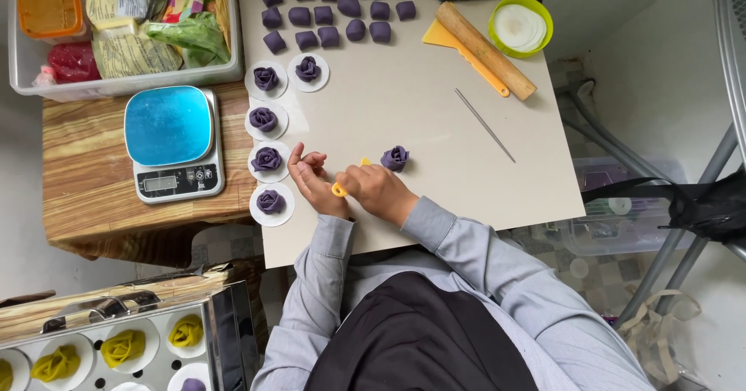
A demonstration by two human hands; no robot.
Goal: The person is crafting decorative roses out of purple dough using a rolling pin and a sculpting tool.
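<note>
My right hand (pixel 378 191) is closed around a small yellow tool (pixel 340 188), its tip showing near my thumb. My left hand (pixel 312 180) curls beside it, fingers bent, touching the tool's end; whether it holds anything is unclear. A purple dough rose (pixel 395 158) rests on the beige board (pixel 435 135) just right of my right hand. Several finished purple roses on white paper rounds (pixel 271 203) line the board's left edge. Rows of purple dough pieces (pixel 334 10) lie at the far end.
A wooden rolling pin (pixel 486 39), yellow scraper (pixel 443 35), thin metal skewer (pixel 484 125) and green bowl of paper rounds (pixel 521 26) sit far right. A blue kitchen scale (pixel 172 142) and clear bin (pixel 124 26) stand left. A steamer tray with yellow rolls (pixel 124 348) is lower left.
</note>
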